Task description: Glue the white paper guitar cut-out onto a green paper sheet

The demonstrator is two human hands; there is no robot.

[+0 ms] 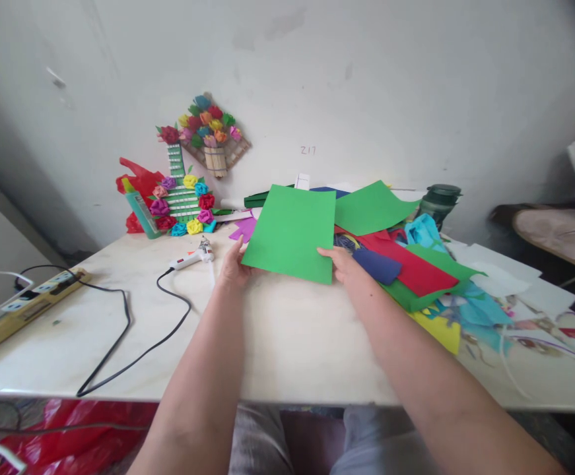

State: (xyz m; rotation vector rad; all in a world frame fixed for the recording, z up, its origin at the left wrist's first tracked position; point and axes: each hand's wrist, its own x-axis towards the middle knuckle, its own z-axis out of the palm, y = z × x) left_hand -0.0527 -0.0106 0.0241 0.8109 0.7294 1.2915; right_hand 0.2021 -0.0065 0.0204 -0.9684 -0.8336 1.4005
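Note:
A flat green sheet of paper (292, 231) is held up over the middle of the table, tilted toward me. My left hand (236, 265) grips its lower left corner, thumb along the edge and fingers behind. At the right edge, near the lower corner, my right hand (337, 261) pinches the same sheet, its thumb on the front and its fingers hidden behind. Another green sheet (373, 208) lies behind and to the right, on a pile of coloured paper. A white glue gun (191, 258) rests left of my left hand.
Red paper (423, 269) and other coloured scraps cover the right side. A dark green jar (439, 201) stands behind them. At the back left are a glue bottle (141, 212) and a paper-flower guitar (183, 201). The black cord (127, 310) loops toward a power strip (34, 305).

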